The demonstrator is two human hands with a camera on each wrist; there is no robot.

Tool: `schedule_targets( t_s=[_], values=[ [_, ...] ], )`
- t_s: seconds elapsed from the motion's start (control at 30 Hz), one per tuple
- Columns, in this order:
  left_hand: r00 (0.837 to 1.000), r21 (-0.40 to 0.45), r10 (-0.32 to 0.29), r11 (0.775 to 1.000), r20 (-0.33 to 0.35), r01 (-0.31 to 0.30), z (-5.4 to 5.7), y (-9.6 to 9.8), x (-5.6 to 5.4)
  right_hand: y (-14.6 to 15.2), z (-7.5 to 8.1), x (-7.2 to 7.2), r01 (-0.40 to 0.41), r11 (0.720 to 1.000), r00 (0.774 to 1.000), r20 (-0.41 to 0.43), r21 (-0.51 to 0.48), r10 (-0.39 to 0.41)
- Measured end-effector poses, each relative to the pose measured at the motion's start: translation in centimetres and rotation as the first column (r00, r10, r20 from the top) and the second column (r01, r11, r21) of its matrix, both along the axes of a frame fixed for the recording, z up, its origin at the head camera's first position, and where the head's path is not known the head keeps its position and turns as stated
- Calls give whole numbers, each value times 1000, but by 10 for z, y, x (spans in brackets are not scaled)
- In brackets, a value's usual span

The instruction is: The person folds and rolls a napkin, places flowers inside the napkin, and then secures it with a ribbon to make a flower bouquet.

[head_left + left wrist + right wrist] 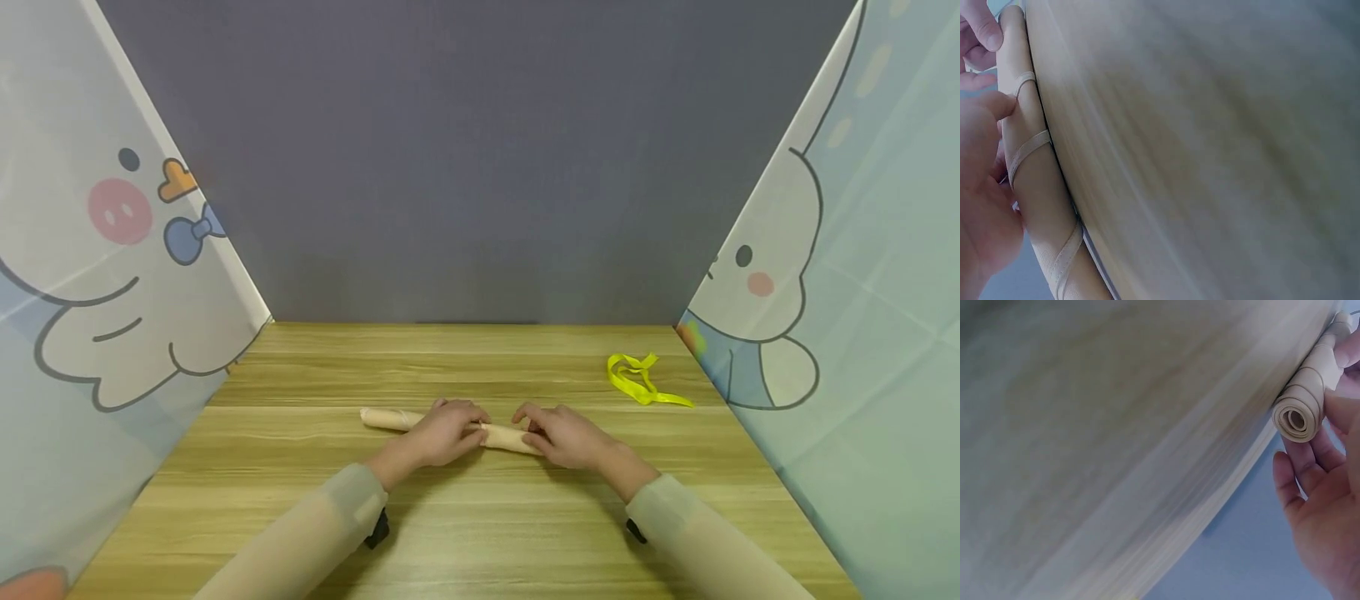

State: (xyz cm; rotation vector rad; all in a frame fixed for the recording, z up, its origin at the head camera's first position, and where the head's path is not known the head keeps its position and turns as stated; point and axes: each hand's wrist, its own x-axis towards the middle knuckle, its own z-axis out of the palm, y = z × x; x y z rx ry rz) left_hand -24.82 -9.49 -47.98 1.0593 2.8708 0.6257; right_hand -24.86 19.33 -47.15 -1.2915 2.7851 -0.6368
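1. Roll, quantity one: a beige rolled sheet (512, 439) lies across the middle of the wooden tabletop (480, 542), beneath both hands.
2. Narrow band (1030, 149): wound around the roll in slanting turns; three turns show in the left wrist view. The number of separate bands cannot be told.
3. Orientation: the long axis runs left to right, slightly oblique; the left end lies farther from the person, the right end nearer. The right end face shows spiral layers around a hollow core.
4. Left hand (447, 432): grasps the roll near its middle, thumb on the near side, fingers over the top.
5. Right hand (570, 435): grips the right end between thumb and fingers.
6. Obstruction: in the head view, the left hand covers the roll's middle and the right hand its right end.
7. Yellow ribbon, quantity one (633, 383): lies loosely looped toward the far right of the tabletop, well apart from the roll, beyond the right hand.
8. Enclosure: one dark back panel (480, 158); two cartoon-printed side panels (885, 275), one per side.
9. Sleeves, quantity two (307, 537): pale, one on each forearm.
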Motion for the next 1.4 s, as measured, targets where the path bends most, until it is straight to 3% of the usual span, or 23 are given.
schedule_targets(
  t_s=[0.23,0.37,0.47,0.6,0.73,0.97,1.4],
  values=[
    [993,23,23,1000,-112,-20,0,5,1,1,-3,0,-13,1000,995,-99,-13,12],
    [984,23,19,1000,-179,-16,2,8,2,3,-2,1,17,1000,998,-54,10,-16],
    [990,19,4,1000,-143,-1,4,11,3,4,0,1,37,999,999,19,10,-37],
    [997,15,31,999,-65,-30,4,14,2,5,1,1,58,998,993,103,17,-59],
    [998,29,31,999,-59,-29,3,17,1,4,1,1,67,998,985,160,17,-69],
    [1000,79,1,997,5,-1,4,19,1,4,1,4,101,994,952,294,-31,-88],
    [989,200,-19,980,149,-12,-3,11,2,0,1,15,75,996,945,323,-58,-52]
  ],
)
